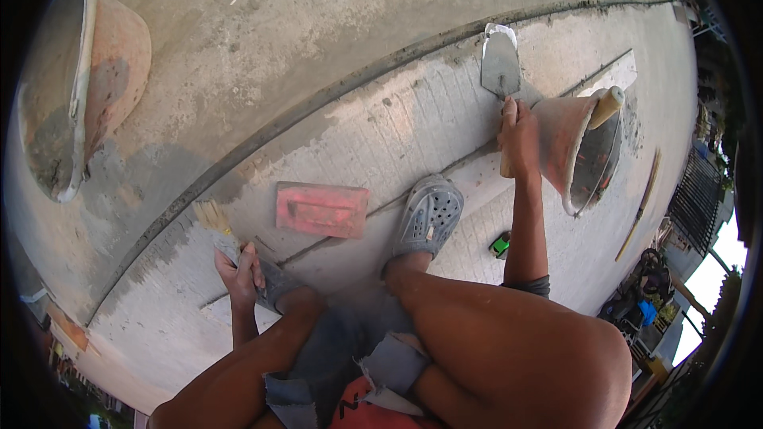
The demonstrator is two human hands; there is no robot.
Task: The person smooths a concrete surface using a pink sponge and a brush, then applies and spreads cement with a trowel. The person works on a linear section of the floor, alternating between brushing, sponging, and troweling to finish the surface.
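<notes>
My left hand (pixel 241 272) is closed around the handle of a flat paintbrush (pixel 212 216) with pale bristles, above the concrete beside my left foot. In my right hand (pixel 522 137) is a pointing trowel (pixel 501 63), gripped by its wooden handle. Its blade, pale along the edge and tip, points away from me toward a dark, damp joint line (pixel 334 94) in the concrete. Just right of that hand lies a tilted bucket (pixel 558 139), grey mortar smeared inside it. A light wooden handle (pixel 607 107) rests across its rim.
A red rectangular float (pixel 322 210) lies between my hands, left of my grey clog (pixel 430 210). A larger mortar-stained bucket (pixel 123 63) is at the far left. Near my right forearm sits a small green-and-black object (pixel 500 245). A thin wooden stick (pixel 640 205) lies further right.
</notes>
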